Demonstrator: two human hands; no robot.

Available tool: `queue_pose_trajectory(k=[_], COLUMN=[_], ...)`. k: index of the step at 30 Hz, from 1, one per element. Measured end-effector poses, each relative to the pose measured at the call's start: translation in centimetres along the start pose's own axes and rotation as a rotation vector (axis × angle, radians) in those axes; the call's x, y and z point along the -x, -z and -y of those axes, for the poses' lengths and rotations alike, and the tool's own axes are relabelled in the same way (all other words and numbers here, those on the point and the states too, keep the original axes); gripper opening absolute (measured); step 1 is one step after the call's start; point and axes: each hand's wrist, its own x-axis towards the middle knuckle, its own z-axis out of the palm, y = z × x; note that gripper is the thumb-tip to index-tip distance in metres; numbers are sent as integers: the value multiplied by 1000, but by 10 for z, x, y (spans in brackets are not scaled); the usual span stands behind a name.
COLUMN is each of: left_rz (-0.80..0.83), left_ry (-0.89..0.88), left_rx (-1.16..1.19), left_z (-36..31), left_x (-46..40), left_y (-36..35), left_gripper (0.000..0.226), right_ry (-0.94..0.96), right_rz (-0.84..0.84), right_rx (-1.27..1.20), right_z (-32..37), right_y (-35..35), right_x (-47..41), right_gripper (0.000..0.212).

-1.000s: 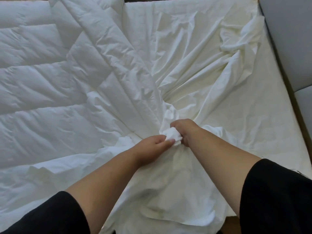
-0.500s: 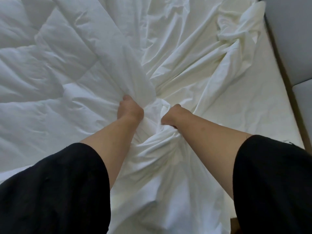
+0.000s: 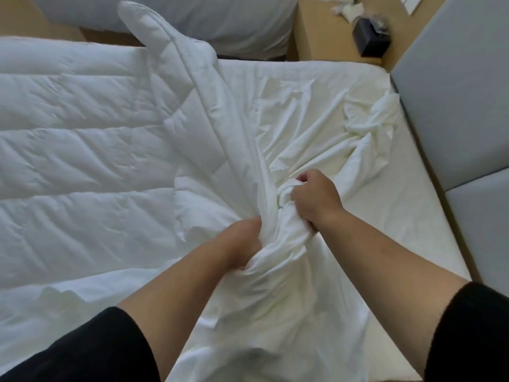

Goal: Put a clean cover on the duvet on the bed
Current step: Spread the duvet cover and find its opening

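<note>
Both hands are sitting lower and farther right than half a second ago, and the view is now taking in the far edge of the bed, with the left hand (image 3: 242,244) having dropped from the quilted fold down to the gathered cloth. That left hand is curling its fingers tightly into a bunch of the thin white cover (image 3: 278,285), its fingertips hidden inside the folds. Just beyond it, the right hand (image 3: 314,199) is closing in a fist round another twist of the same cover, thumb side up, one fingertip showing at the top. Between the two hands the cloth is drawing into a tight rope of wrinkles. A quilted white duvet (image 3: 82,161) is lying across the left part of the bed (image 3: 429,230), with one long edge folding over and running down to the bunched point where the hands are gripping. More of the cover is spreading crumpled toward the right, over the mattress and up to a grey padded headboard (image 3: 454,92). Black sleeves are covering both upper arms. Past the bed, a dark box (image 3: 370,40) is sitting on a wooden bedside table (image 3: 316,31), near some white crumpled paper (image 3: 348,9).
</note>
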Motion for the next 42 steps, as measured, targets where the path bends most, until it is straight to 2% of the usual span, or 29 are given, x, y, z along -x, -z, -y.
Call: queue_pose_trajectory(k=[2, 4, 6, 9, 11, 13, 14, 16, 17, 19, 21, 23, 25, 26, 27, 29, 30, 32, 33, 35, 38, 42], left_rz=[149, 285, 353, 381, 394, 334, 231, 30, -22, -25, 52, 63, 33, 29, 19, -20, -45, -23, 17, 171, 443, 399], left_ry=[-67, -75, -43, -33, -42, 82, 152, 246, 260, 222, 169, 161, 210, 246, 289, 360, 382, 383, 363, 314, 230, 205], left_rx=[11, 158, 326, 447, 642, 900, 970, 999, 1006, 1024, 974, 836, 809, 873, 959, 1188, 1292, 1485, 1570, 1625, 1382, 893], left_z=[-17, -33, -45, -44, -29, -10, -3, 0, -3, -11, -29, -44, -54, -58, -59, -54, -50, -32, -24, -14, -11, -10], left_x=[27, 48, 63, 73, 72, 59, 53, 44, 39, 31, 27, 18, 9, 6, 3, -3, -5, -11, -14, -15, -15, -15], left_y=[8, 7, -1, -16, -21, -22, -18, -6, -1, 4, 7, 2, -1, -1, 0, -2, -3, -4, -5, -6, -5, 3], left_gripper=[49, 50, 53, 42, 28, 21, 20, 35, 41, 45, 43, 43, 37, 34, 33, 30, 29, 38, 45, 48, 51, 57], right_ry=[40, 75, 105, 62, -14, -47, -52, -49, -43, -47, -95, -165, -230, -232, -212, -188, -195, -212, -234, -290, -250, -197], right_rz=[-75, -163, -223, -187, -87, 41, 101, 186, 213, 247, 209, -8, -199, -167, -37, 267, 344, 327, 264, 218, 270, 83], right_rx=[24, 19, 4, -69, -107, -127, -174, -348, -447, -683, -858, -755, -471, -317, -175, -36, -27, -20, 15, 135, 296, 334], right_z=[25, 51, 71, 67, 44, 17, 6, -14, -21, -38, -52, -65, -77, -87, -93, -100, -98, -98, -100, -107, -116, -106], right_y=[22, 48, 67, 69, 55, 36, 27, 10, 5, -2, -4, -2, 4, 6, 7, 3, 0, -6, -9, -10, -7, 22], right_x=[7, 13, 19, 34, 45, 59, 66, 77, 81, 86, 86, 83, 75, 68, 62, 56, 53, 47, 44, 43, 53, 65], right_gripper=[29, 30, 29, 23, 30, 47, 56, 65, 65, 67, 71, 61, 40, 33, 32, 54, 71, 91, 89, 68, 34, 35])
